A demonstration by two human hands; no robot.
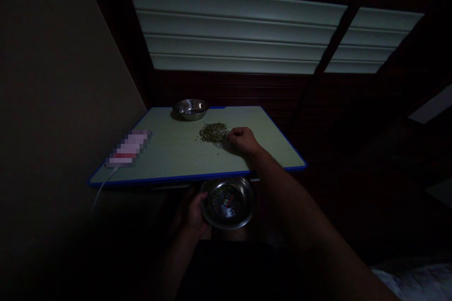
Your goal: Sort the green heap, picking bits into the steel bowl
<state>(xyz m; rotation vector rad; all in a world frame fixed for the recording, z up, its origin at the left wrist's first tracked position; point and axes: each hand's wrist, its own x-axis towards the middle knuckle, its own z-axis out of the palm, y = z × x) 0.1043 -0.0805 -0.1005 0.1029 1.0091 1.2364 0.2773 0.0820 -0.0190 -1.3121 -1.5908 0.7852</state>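
A small pile of greenish-brown grains (213, 132) lies on a pale table with a blue edge (176, 155). My right hand (243, 139) rests on the table at the pile's right side, fingers curled and pinched at the grains. My left hand (196, 213) holds a steel bowl (228, 202) by its rim, just below the table's near edge. What lies inside that bowl is too dim to name.
A second steel bowl (190, 108) stands at the table's far edge. A blurred pink object (129, 149) with a white cable lies at the table's left. A wall rises on the left, and a louvred window fills the back.
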